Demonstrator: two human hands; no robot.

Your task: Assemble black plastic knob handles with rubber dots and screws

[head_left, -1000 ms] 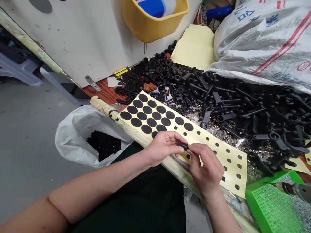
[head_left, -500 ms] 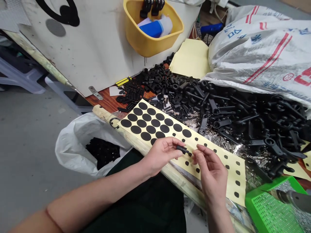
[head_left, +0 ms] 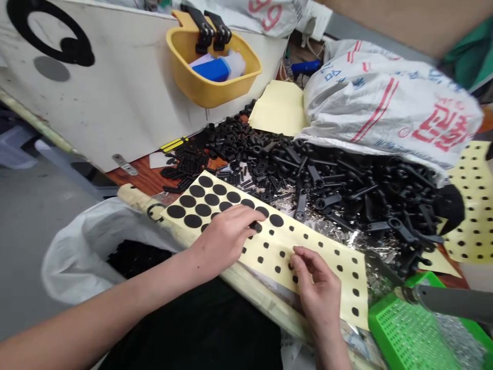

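Note:
My left hand (head_left: 225, 231), turned back up, is closed on a small black cylindrical part (head_left: 254, 226). Only the part's end shows past the fingertips; the rest is hidden. Beneath both hands lies a pale yellow sticker sheet (head_left: 327, 252) with large black round stickers at its left end and smaller black dots across the rest. Over the small dots, my right hand (head_left: 318, 282) has its thumb and forefinger pinched together. Whatever may be between those fingertips is too small to make out.
Black plastic handles (head_left: 346, 190) and smaller parts are heaped behind the sheet. A green basket (head_left: 408, 324) stands at right, a grey bar-like tool beside it. At left hangs a white bag (head_left: 77, 246) with black pieces. A yellow bin (head_left: 215, 95) hangs on the white panel.
My left hand has rolled from palm inward to back up and moved away from the right hand, carrying the black part. The right hand stays pinched over the sheet. The view has shifted.

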